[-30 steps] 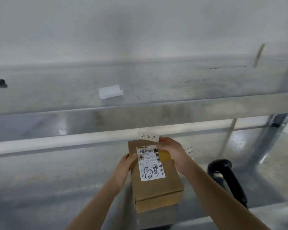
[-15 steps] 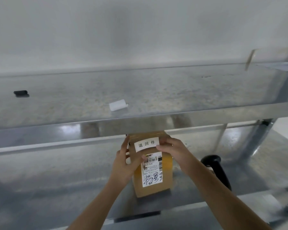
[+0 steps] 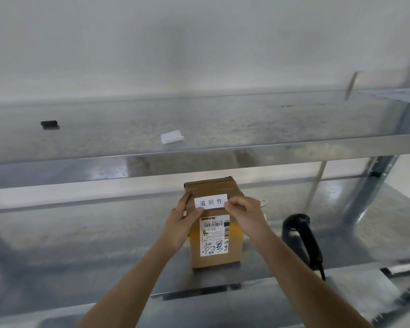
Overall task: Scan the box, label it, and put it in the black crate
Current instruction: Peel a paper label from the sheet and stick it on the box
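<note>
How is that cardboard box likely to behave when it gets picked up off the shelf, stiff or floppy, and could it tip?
The cardboard box looks stiff: its edges are crisp and its taped top lies flat. It seems taller than wide on the metal shelf, so a sideways push might tip it. The left hand alone spans much of its side, so it is probably light.

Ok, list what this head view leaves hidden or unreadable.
- Black crate: nowhere in the head view.
- Shipping label: small print too blurred; right edge behind the right hand.
- Box: left side covered by the left hand.
- Scanner: cable cut off by the shelf edge.
</note>
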Motion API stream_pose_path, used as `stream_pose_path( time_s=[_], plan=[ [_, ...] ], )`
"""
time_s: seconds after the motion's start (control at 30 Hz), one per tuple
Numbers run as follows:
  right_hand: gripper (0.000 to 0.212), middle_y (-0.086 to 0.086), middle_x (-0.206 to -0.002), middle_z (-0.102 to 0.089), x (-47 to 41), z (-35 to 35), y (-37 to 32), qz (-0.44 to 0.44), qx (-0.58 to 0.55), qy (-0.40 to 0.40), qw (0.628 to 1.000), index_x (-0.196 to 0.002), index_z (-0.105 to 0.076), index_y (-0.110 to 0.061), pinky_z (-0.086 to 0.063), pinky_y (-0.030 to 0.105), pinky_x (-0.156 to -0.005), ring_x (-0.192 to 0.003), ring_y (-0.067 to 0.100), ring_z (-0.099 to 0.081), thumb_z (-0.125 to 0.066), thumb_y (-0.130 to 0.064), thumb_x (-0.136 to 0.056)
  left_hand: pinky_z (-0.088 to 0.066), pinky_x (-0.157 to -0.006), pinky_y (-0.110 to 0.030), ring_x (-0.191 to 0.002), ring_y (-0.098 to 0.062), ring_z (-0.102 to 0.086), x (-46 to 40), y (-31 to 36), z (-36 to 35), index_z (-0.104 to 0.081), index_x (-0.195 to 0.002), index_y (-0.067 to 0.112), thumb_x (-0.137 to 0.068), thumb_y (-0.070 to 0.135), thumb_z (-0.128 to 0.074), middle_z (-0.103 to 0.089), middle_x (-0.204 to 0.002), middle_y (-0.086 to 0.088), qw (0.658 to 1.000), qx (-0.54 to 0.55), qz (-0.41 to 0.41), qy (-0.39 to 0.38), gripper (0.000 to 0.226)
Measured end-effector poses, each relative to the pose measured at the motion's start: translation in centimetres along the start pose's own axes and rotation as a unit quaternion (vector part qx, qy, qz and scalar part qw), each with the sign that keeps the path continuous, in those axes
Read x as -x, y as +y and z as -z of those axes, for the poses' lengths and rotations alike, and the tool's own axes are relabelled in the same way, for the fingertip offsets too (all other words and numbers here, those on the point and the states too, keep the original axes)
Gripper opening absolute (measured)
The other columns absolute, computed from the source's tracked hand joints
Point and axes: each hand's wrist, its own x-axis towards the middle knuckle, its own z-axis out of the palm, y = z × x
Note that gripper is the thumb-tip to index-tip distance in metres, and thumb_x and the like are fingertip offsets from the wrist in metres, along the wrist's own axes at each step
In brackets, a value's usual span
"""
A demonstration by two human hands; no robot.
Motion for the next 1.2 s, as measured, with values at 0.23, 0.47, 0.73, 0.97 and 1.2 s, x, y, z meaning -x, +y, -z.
stream_pose_path(
  time_s=[0.23,0.47,0.73,0.97,1.2],
  plan=[
    [0.011,-0.001,-0.122,-0.042,0.2,-0.3,0.3,0.001,0.007,0.026,1.0,-0.067,-0.066,-0.045,-0.048,0.046,-0.098,-0.109,0.025,-0.056,-0.066,-0.042,-0.077,-0.05,-0.056,-0.011,-0.073,0.016,-0.061,0.0,-0.3,-0.1,-0.03,-0.122,0.043,-0.096,0.021,-0.047,-0.056,-0.098,0.024,1.0,-0.021,-0.001,-0.005,0.039],
    [0.014,0.001,-0.123,-0.042,-0.4,-0.4,0.5,0.008,-0.001,0.04,0.999,-0.07,-0.063,-0.038,-0.051,0.042,-0.097,-0.101,0.02,-0.061,-0.068,-0.032,-0.081,-0.051,-0.056,-0.011,-0.071,0.017,-0.06,-0.2,-0.2,-0.4,-0.033,-0.104,0.053,-0.096,0.02,-0.045,-0.055,-0.095,0.024,0.999,-0.035,-0.005,-0.003,0.036],
    [0.015,0.002,-0.125,-0.04,-0.7,-0.2,0.5,0.013,-0.008,0.037,0.999,-0.072,-0.063,-0.035,-0.049,0.04,-0.099,-0.106,0.02,-0.057,-0.068,-0.027,-0.083,-0.053,-0.057,-0.013,-0.076,0.004,-0.064,-0.7,-0.7,-0.4,-0.033,-0.124,0.044,-0.096,0.025,-0.046,-0.055,-0.099,0.023,0.999,-0.034,-0.001,0.019,0.036],
    [0.011,-0.002,-0.121,-0.036,-1.1,-0.1,0.1,0.013,0.003,0.037,0.999,-0.075,-0.062,-0.031,-0.046,0.039,-0.102,-0.11,0.02,-0.054,-0.067,-0.027,-0.084,-0.054,-0.064,-0.017,-0.082,0.002,-0.062,-1.3,-1.2,-0.4,-0.032,-0.121,0.045,-0.096,0.026,-0.045,-0.057,-0.101,0.019,0.997,-0.069,-0.012,0.04,0.034],
    [0.021,0.0,-0.118,-0.051,-1.6,-1.1,0.1,0.018,0.005,0.106,0.994,-0.059,-0.061,-0.034,-0.051,0.041,-0.093,-0.109,0.025,-0.055,-0.073,-0.031,-0.076,-0.053,-0.089,-0.046,-0.105,-0.021,-0.059,-2.2,-2.8,-0.2,-0.027,-0.131,0.05,-0.093,0.048,-0.041,-0.051,-0.126,-0.005,0.986,-0.155,-0.018,0.065,0.04]
  ],
)
